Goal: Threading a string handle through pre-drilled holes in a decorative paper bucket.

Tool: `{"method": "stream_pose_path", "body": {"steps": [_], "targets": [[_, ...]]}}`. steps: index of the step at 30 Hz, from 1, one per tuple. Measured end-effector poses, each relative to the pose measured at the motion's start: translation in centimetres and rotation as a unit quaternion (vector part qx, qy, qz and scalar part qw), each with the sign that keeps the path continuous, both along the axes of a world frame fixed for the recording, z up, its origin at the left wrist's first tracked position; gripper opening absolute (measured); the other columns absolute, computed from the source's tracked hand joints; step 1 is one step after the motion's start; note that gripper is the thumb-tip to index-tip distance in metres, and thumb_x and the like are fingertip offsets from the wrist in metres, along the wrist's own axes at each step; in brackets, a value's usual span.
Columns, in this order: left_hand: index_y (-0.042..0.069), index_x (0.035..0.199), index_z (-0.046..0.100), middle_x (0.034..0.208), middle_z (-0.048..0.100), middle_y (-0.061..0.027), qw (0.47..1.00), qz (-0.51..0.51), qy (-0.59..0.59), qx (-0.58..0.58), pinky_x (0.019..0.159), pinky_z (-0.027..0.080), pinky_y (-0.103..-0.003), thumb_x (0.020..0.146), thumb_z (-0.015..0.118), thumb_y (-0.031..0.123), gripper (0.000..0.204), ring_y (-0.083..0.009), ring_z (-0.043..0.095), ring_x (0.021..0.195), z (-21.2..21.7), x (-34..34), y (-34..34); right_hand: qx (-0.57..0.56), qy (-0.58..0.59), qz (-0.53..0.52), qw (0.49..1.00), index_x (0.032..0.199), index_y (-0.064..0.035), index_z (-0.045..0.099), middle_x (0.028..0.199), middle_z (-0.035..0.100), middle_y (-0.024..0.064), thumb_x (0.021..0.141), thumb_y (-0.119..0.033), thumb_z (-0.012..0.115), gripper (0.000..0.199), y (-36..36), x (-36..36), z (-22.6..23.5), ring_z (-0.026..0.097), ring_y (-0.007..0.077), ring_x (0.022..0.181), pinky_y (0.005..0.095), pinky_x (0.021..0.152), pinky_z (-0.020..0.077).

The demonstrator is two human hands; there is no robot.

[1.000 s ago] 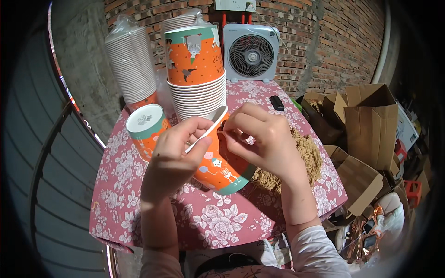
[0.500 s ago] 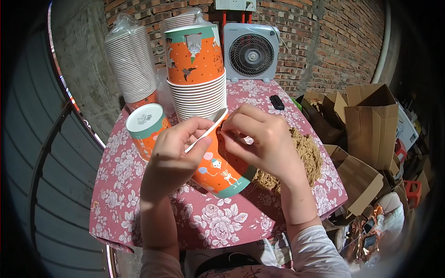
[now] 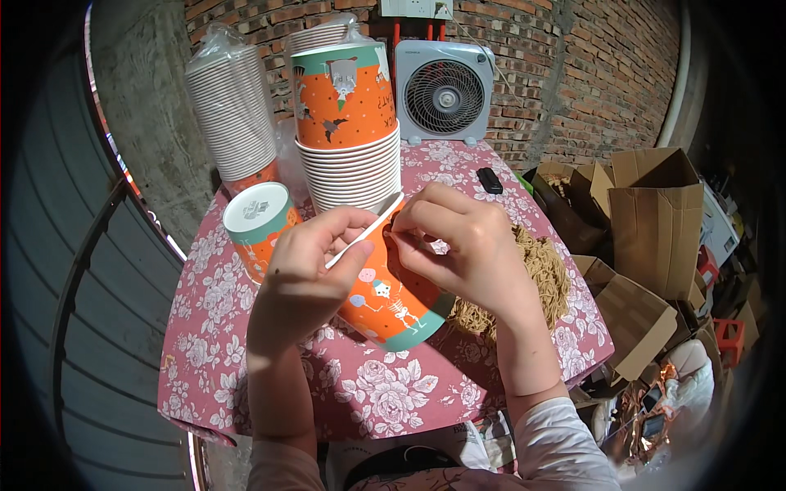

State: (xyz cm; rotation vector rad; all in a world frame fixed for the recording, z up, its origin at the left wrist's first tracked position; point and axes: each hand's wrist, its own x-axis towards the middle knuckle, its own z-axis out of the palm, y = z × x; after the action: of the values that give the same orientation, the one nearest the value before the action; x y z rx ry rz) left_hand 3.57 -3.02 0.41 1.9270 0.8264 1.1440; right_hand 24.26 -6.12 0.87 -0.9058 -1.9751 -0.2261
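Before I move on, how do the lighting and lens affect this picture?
Head view: hard light, the right hand shading part of the skeleton-print paper cup, dark shadows across the floral tablecloth; head view: fisheye bends the ribbed grey panel at left, corners black; head view: box fan reasonably sharp, but detail under the right fingertips is too shaded to tell.

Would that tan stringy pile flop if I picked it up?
The tan stringy pile would likely flop, since its strands bend and curl. Some might tangle, because they cross over each other. It probably wouldn't roll, as it lies in an uneven heap.
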Motion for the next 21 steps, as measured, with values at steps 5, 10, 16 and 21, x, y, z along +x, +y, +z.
{"method": "stream_pose_path", "body": {"steps": [5,10,16,21], "targets": [[-0.006,0.114,0.066,0.096,0.073,-0.0142,0.999,-0.007,-0.016,0.043,0.081,0.057,-0.027,0.093,0.062,0.004,0.024,-0.0148,0.072,0.09,-0.8,-0.2,0.6,-0.013,-0.013,-0.008,1.0,0.09,-0.0013,0.069,0.082,0.063,0.0101,0.076,-0.004,0.077,0.016,-0.1,-0.1,0.2,0.069,0.0256,0.07,0.0338,0.062,0.0549],[-0.005,0.124,0.064,0.112,0.072,-0.0121,0.968,-0.118,-0.088,-0.205,0.093,0.055,-0.029,0.1,0.058,0.009,0.028,-0.0171,0.069,0.105,1.3,-0.3,0.2,-0.015,0.01,-0.012,1.0,0.09,-0.0011,0.069,0.085,0.065,0.0101,0.076,-0.002,0.077,0.016,0.1,0.0,-0.1,0.07,0.0266,0.075,0.0338,0.065,0.0555],[-0.006,0.117,0.066,0.107,0.073,-0.0114,0.943,-0.211,-0.145,-0.212,0.087,0.057,-0.026,0.096,0.064,0.001,0.023,-0.014,0.071,0.098,-0.3,-1.7,3.5,0.032,0.017,0.056,0.998,0.092,-0.0026,0.065,0.088,0.062,0.0113,0.08,-0.006,0.074,0.016,0.0,-0.2,0.0,0.067,0.0325,0.076,0.0402,0.065,0.0551],[-0.005,0.106,0.069,0.097,0.073,-0.0094,0.96,-0.147,-0.136,-0.194,0.082,0.058,-0.023,0.088,0.07,-0.004,0.018,-0.0114,0.071,0.089,-0.3,-1.5,3.1,0.029,0.006,0.051,0.998,0.093,-0.0032,0.066,0.088,0.062,0.0105,0.08,-0.009,0.074,0.016,-0.3,-0.7,-0.2,0.066,0.0315,0.075,0.0411,0.063,0.0542]]}}
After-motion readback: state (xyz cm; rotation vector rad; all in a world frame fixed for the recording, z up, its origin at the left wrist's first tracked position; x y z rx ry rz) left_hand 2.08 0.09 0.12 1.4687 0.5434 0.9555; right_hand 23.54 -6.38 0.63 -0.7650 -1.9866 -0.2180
